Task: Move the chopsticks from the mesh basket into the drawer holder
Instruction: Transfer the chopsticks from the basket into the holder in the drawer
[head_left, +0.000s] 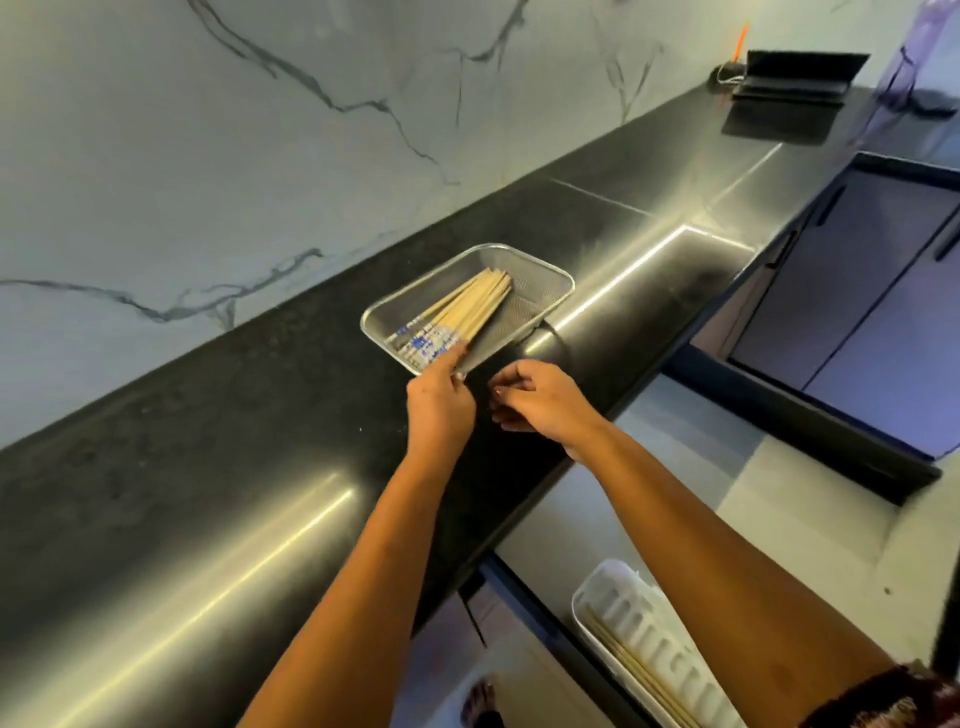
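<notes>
A rectangular metal mesh basket (545, 296) sits on the black counter. Inside it lies a fanned bundle of wooden chopsticks (467, 306) with blue-and-white patterned near ends. My left hand (441, 405) reaches over the basket's near rim and its fingertips pinch the patterned ends. My right hand (540, 402) hovers just right of it, near the counter's front edge, fingers loosely curled and holding nothing. Down at the lower right a white ribbed drawer holder (613, 603) shows, with a few chopsticks (649, 680) lying in it.
The black counter (208, 493) runs along a marble wall. A dark folded stand (795, 78) sits at its far end. Dark cabinet fronts (857, 312) stand to the right, above a grey floor. A foot shows at the bottom.
</notes>
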